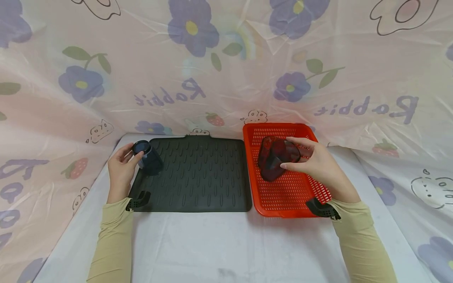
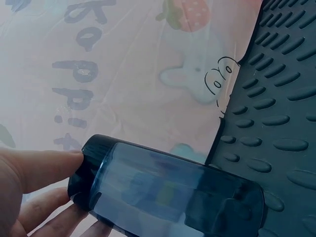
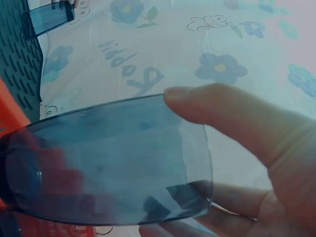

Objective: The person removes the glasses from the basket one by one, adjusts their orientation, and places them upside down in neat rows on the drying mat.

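The left hand (image 1: 120,169) grips a dark tinted cup (image 1: 148,158) by its base, tilted over the left edge of the black ribbed mat (image 1: 198,177); a firm grip suits setting it down squarely. The right hand's (image 1: 318,165) fingers curl round a second smoky, see-through cup (image 1: 277,156) over the red basket (image 1: 283,196).

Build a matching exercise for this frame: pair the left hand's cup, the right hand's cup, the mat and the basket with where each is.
Things:
1. cup in left hand
2. cup in right hand
3. black mat
4. red basket

Places:
A. right of the mat
B. over the basket
C. at the mat's far-left corner
D. between the arms, left of the basket

Pairs: 1-C, 2-B, 3-D, 4-A
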Tool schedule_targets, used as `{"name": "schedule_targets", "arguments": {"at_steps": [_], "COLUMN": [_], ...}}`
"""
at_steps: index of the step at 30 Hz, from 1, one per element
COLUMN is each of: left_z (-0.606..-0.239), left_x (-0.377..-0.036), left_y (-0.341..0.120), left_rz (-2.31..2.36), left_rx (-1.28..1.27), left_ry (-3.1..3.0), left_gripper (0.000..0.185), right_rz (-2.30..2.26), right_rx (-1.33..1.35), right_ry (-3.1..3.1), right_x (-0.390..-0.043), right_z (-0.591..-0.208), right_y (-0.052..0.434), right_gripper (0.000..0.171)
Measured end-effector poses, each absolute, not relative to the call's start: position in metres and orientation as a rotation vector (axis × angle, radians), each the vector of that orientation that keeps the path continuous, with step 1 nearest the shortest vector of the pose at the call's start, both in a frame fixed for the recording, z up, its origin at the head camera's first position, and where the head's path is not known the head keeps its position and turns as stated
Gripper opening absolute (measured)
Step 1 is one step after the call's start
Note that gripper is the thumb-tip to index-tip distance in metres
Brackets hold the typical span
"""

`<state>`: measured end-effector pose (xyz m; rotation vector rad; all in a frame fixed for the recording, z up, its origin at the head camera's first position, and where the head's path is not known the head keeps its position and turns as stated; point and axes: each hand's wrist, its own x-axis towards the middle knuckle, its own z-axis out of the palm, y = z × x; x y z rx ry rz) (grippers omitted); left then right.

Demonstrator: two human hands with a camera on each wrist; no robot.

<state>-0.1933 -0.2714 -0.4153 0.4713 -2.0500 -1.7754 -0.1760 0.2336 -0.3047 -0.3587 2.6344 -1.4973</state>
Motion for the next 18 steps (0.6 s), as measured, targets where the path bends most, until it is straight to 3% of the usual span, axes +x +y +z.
{"name": "schedule_targets", "arguments": {"at_steps": [18], "left_z": [-0.404], "left_x": [-0.183], "left_y": [-0.264], "left_rz": [-1.801], "left_rx": [0.537], "left_ry": [-1.977], "left_gripper": [0.047], "right_rz": [-1.863], "right_rx": [-0.289], "right_ry": [2.496], "right_x": [-0.186], "right_z": [-0.306], "right_y": [0.201], "right_gripper": [0.071]}}
